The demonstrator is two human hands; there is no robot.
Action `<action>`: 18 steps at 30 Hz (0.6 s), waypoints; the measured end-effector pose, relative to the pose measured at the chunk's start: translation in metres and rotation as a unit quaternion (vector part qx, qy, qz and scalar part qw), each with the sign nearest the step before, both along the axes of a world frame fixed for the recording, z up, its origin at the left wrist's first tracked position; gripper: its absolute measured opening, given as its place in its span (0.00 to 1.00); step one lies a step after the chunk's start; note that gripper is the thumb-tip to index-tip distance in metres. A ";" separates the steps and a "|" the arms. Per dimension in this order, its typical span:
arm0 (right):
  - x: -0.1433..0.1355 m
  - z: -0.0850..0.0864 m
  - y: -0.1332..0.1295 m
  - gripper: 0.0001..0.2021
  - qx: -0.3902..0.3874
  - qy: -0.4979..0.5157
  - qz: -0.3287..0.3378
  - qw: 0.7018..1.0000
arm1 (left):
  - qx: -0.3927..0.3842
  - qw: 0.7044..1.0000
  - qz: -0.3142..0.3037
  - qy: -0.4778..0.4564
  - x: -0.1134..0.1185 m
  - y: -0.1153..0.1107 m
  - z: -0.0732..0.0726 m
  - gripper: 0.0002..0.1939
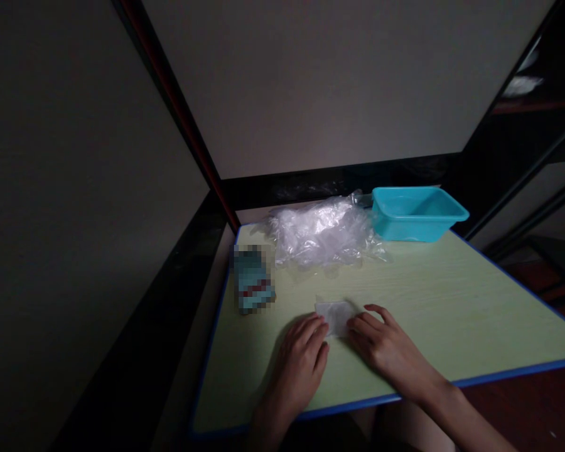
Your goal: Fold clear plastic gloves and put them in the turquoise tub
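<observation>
White piece [338, 317]: flat on near part of table [461, 301], between left hand [304, 351] and right hand [379, 342]. To right of left fingertips, to left of right fingertips; touching both, so neither hand nearer. Bent fingers of left on one side, curled fingers of right on other; pinching or only pressing, cannot tell. Long way: cannot tell, right end under fingers.

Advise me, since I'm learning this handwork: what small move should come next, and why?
Perhaps gently smooth the small white piece outward: it lies on the table between both hands, the left hand at its left edge, the right hand at its right.
</observation>
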State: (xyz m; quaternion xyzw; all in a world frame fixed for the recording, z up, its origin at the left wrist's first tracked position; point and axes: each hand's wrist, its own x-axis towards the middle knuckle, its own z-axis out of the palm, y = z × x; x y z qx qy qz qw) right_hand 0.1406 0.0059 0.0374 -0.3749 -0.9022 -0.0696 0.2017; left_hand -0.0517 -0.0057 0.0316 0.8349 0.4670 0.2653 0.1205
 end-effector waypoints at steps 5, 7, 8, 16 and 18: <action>-0.006 0.008 0.006 0.08 0.016 -0.064 0.017 0.998 | -0.007 1.000 0.007 -0.010 0.001 -0.001 0.001 0.17; -0.008 0.008 0.008 0.08 0.021 -0.079 0.022 0.996 | -0.010 1.000 0.007 -0.017 0.001 0.000 0.002 0.18; -0.009 0.008 0.008 0.08 0.021 -0.078 0.023 0.996 | -0.013 1.000 0.007 -0.021 0.001 0.000 0.002 0.18; -0.008 -0.002 0.012 0.10 -0.001 0.010 -0.006 1.000 | -0.031 0.996 0.021 -0.079 0.001 0.001 0.001 0.19; -0.006 0.001 0.012 0.09 -0.020 0.050 -0.002 0.999 | -0.039 0.994 0.030 -0.102 0.002 0.001 -0.001 0.18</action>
